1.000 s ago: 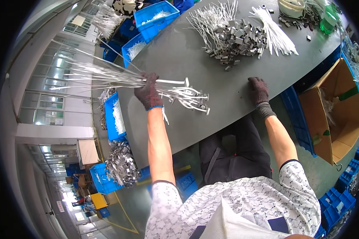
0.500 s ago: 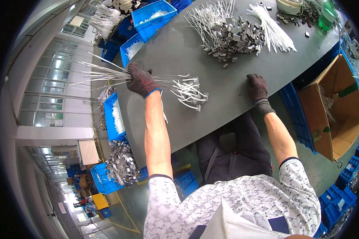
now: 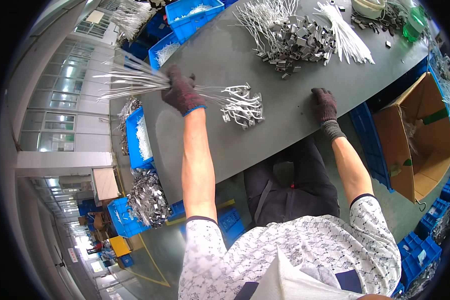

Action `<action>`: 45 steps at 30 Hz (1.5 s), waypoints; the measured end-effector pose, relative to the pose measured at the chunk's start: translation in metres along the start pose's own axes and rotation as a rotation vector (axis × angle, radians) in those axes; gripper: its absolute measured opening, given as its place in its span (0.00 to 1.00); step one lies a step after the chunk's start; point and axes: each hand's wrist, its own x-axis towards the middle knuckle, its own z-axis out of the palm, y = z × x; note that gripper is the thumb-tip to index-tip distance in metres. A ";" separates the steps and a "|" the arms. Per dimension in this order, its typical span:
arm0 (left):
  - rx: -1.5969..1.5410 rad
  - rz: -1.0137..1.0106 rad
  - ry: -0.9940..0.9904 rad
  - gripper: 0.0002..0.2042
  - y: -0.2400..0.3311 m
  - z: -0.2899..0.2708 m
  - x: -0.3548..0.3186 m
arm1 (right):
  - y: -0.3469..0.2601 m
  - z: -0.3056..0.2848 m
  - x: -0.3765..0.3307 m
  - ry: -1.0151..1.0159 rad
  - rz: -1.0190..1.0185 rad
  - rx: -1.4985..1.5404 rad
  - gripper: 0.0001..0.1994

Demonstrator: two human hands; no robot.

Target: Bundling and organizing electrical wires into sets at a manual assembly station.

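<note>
My left hand (image 3: 183,91), in a dark maroon knit glove, is closed around a bundle of thin white strands (image 3: 135,80) over the left part of the table. The strands fan out past the table's left edge, blurred by motion. Their other ends, with small pale end pieces (image 3: 245,107), spread to the right of the fist, over the tabletop. My right hand (image 3: 325,104), gloved likewise, rests near the table's front edge with its fingers lying on the surface. Nothing shows in it.
Small metal clips (image 3: 297,45) lie heaped at the far side, between white strands (image 3: 265,25) and a white bundle (image 3: 342,32). A green bottle (image 3: 413,25) stands far right. Blue bins (image 3: 140,137) line the left edge; an open cardboard box (image 3: 415,140) stands right.
My left hand has shifted slightly away from me with the bundle, whose ends now sit more gathered together. The view has tilted a little; my right hand stays at its place on the table.
</note>
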 end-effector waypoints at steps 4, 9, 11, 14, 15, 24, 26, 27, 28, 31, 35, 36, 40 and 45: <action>-0.020 -0.042 -0.059 0.12 -0.018 -0.006 -0.003 | -0.011 0.003 0.000 0.005 -0.023 -0.026 0.16; 0.015 -0.075 0.022 0.12 0.005 0.007 -0.023 | -0.001 -0.001 -0.001 0.017 0.000 0.003 0.16; 0.031 0.009 -0.014 0.12 -0.005 0.011 -0.024 | 0.009 0.001 -0.001 0.012 0.026 -0.003 0.16; 0.082 -0.106 -0.064 0.14 -0.046 -0.013 -0.001 | -0.002 0.010 0.003 -0.005 -0.020 0.062 0.16; 0.130 -0.190 -0.005 0.14 -0.050 -0.013 -0.001 | -0.005 0.010 0.002 -0.022 -0.001 0.088 0.17; 0.114 -0.155 -0.083 0.17 -0.035 -0.020 -0.035 | 0.045 -0.015 0.046 0.152 0.285 0.252 0.16; 0.083 -0.176 -0.163 0.17 -0.045 -0.024 -0.043 | 0.064 -0.026 0.080 0.255 0.414 0.004 0.15; 0.082 -0.179 -0.168 0.17 -0.047 -0.026 -0.042 | 0.070 -0.027 0.090 0.258 0.417 0.000 0.15; 0.068 -0.164 -0.164 0.18 -0.050 -0.028 -0.042 | 0.075 -0.028 0.098 0.227 0.456 -0.079 0.16; 0.049 -0.189 -0.173 0.19 -0.060 -0.035 -0.032 | 0.102 -0.028 0.119 0.224 0.539 -0.196 0.16; -0.010 -0.166 -0.184 0.16 -0.063 -0.037 -0.027 | 0.118 -0.030 0.145 0.019 0.644 -0.326 0.15; -0.027 -0.159 -0.196 0.15 -0.063 -0.034 -0.029 | 0.123 -0.032 0.148 0.022 0.644 -0.331 0.15; -0.010 -0.155 -0.204 0.14 -0.063 -0.034 -0.031 | 0.119 -0.044 0.142 -0.023 0.610 -0.266 0.14; -0.029 -0.168 -0.215 0.14 -0.065 -0.034 -0.029 | 0.102 -0.065 0.088 -0.073 0.465 -0.146 0.14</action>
